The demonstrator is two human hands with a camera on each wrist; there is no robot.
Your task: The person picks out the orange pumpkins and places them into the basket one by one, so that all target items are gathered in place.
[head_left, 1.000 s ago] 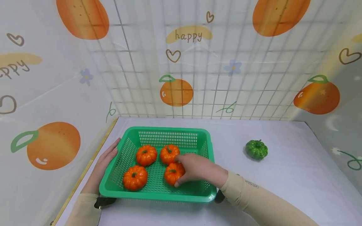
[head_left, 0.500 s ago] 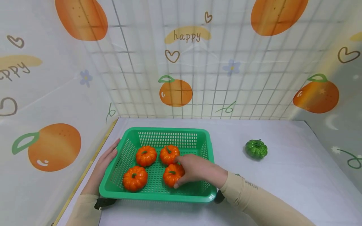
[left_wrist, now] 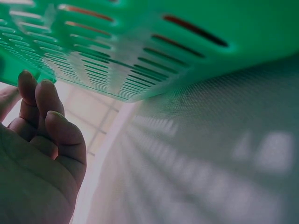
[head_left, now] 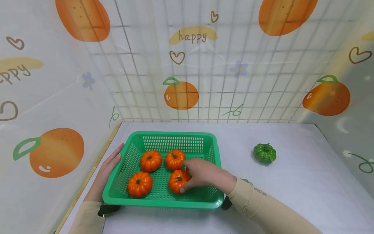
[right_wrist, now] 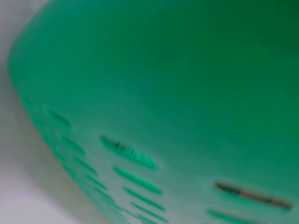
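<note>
In the head view a green plastic basket (head_left: pixel 163 204) holds several small orange pumpkins. My right hand (head_left: pixel 203 175) reaches over its right side and grips the near right pumpkin (head_left: pixel 176 182), thumb on the near side and fingers on the far side. Those fingertips are close to the far right pumpkin (head_left: pixel 174 159). Farther left sit another far pumpkin (head_left: pixel 151 161) and a near one (head_left: pixel 139 185). My left hand (head_left: pixel 103 174) lies along the basket's outer left side, fingers extended; the left wrist view shows its fingers (left_wrist: pixel 65 135) slightly bent beside the slotted wall.
A green pumpkin (head_left: pixel 264 153) stands on the white tabletop (head_left: pixel 295 182), right of the basket. Printed curtains with a grid behind enclose the table at the back and sides. The right wrist view is filled mostly by the basket wall (right_wrist: pixel 163 93).
The near right pumpkin has shifted slightly left in my right hand's grip since the first frame. The left hand and the basket have stayed in place.
</note>
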